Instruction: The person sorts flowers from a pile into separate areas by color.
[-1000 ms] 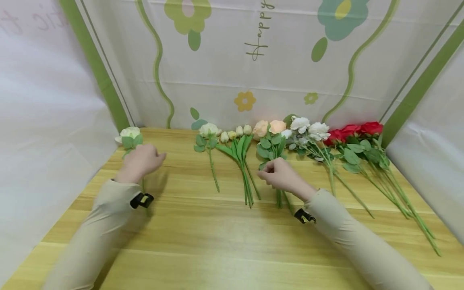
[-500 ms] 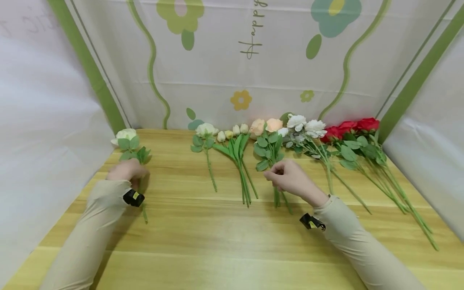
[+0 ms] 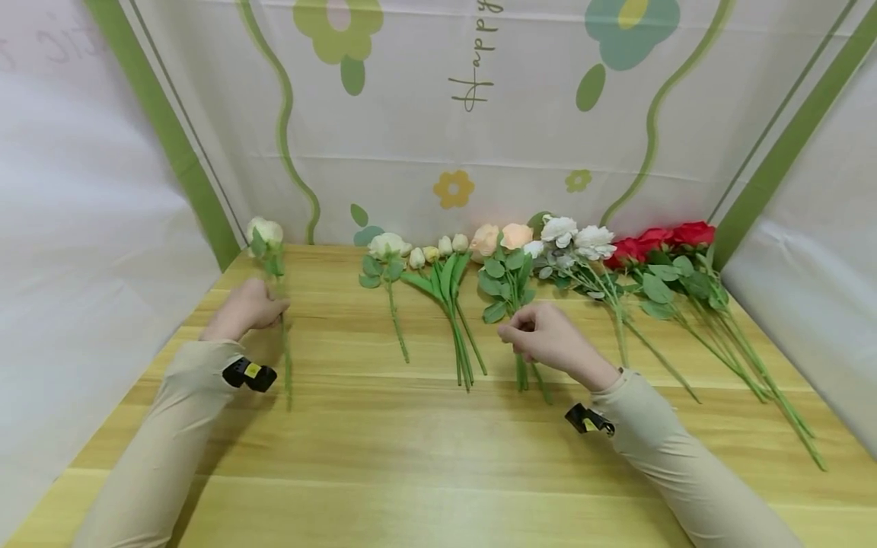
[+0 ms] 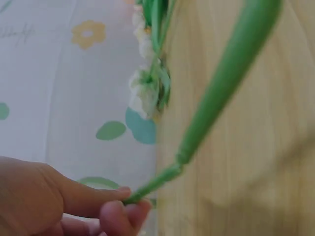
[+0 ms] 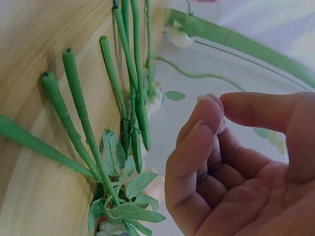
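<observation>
A single cream-white rose (image 3: 266, 230) with a few green leaves stands out at the far left of the head view. Thumb and fingers of my left hand (image 3: 240, 310) pinch its green stem (image 4: 216, 93), whose lower end reaches toward me. Over the stems of the peach roses (image 3: 485, 240) hovers my right hand (image 3: 544, 335), fingers loosely curled and thumb close to the index tip. Nothing is between those fingers in the right wrist view, where several cut stems (image 5: 76, 93) lie beyond the hand.
Along the back of the wooden table (image 3: 411, 457) lie another cream-white rose (image 3: 389, 245), tulips (image 3: 445, 245), white flowers (image 3: 594, 243) and red roses (image 3: 693, 234). A printed cloth (image 3: 397, 122) hangs behind them, with white cloth (image 3: 82, 190) at the sides.
My left hand has come down from the leaves to the stem and taken hold of it. The cream-white rose has shifted right and its stem has straightened. My right hand has hardly moved.
</observation>
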The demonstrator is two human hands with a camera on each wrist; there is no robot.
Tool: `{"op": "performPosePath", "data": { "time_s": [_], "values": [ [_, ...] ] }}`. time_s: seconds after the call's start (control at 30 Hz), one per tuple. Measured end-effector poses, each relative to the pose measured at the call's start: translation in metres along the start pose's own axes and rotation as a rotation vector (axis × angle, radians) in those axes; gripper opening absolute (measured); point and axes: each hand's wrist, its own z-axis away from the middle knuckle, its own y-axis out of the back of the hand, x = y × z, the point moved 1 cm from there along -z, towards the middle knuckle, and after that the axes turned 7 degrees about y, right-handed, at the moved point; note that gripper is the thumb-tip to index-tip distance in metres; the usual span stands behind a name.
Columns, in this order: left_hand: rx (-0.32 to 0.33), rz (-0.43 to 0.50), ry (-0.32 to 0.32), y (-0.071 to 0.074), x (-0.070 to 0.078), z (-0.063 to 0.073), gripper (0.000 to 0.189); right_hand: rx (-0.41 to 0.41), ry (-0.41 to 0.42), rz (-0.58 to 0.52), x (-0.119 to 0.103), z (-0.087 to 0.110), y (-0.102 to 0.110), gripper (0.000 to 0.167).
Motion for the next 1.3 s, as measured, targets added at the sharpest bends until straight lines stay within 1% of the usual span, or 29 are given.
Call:
{"op": "performPosePath", "data": {
  "time_s": [0.07, 0.1, 0.27, 0.37, 0.47, 0.57, 0.67, 0.73, 0.8, 0.9, 1.03, 1.13, 1.23, 1.3],
  "values": [
    [0.052, 0.019, -0.035, 0.000, 0.008, 0.002, 0.048, -0.004, 0.006, -0.016, -0.002, 0.000, -0.001, 0.027],
    [0.077, 0.041, -0.053, 0.000, 0.013, 0.004, 0.046, -0.006, 0.007, -0.025, -0.003, 0.001, -0.002, 0.026],
    [0.202, 0.186, -0.115, -0.004, 0.044, 0.020, 0.036, -0.009, 0.024, -0.077, -0.009, 0.002, -0.008, 0.021],
    [0.267, 0.304, -0.161, -0.012, 0.064, 0.029, 0.034, -0.011, 0.043, -0.108, -0.013, 0.001, -0.018, 0.020],
    [0.301, 0.441, -0.224, -0.022, 0.083, 0.039, 0.029, -0.027, 0.081, -0.126, -0.021, -0.002, -0.032, 0.021],
    [0.293, 0.592, -0.289, -0.033, 0.098, 0.049, 0.027, -0.057, 0.129, -0.133, -0.033, -0.004, -0.048, 0.023],
    [0.279, 0.692, -0.362, -0.041, 0.108, 0.056, 0.028, -0.109, 0.175, -0.139, -0.046, -0.005, -0.064, 0.025],
    [0.274, 0.733, -0.401, -0.045, 0.114, 0.061, 0.028, -0.160, 0.208, -0.139, -0.054, -0.004, -0.073, 0.026],
    [0.275, 0.746, -0.430, -0.047, 0.117, 0.064, 0.028, -0.211, 0.235, -0.142, -0.061, -0.003, -0.081, 0.024],
    [0.273, 0.767, -0.450, -0.050, 0.121, 0.067, 0.030, -0.250, 0.271, -0.149, -0.069, -0.001, -0.090, 0.020],
    [0.257, 0.802, -0.464, -0.051, 0.123, 0.069, 0.030, -0.233, 0.284, -0.186, -0.075, -0.001, -0.095, 0.018],
    [0.235, 0.828, -0.477, -0.050, 0.123, 0.070, 0.029, -0.215, 0.269, -0.230, -0.076, -0.001, -0.098, 0.017],
    [0.215, 0.836, -0.504, -0.048, 0.124, 0.071, 0.028, -0.195, 0.261, -0.264, -0.076, -0.002, -0.101, 0.016],
    [0.204, 0.820, -0.521, -0.046, 0.124, 0.071, 0.028, -0.168, 0.277, -0.263, -0.077, -0.004, -0.102, 0.016]
  ]
}}
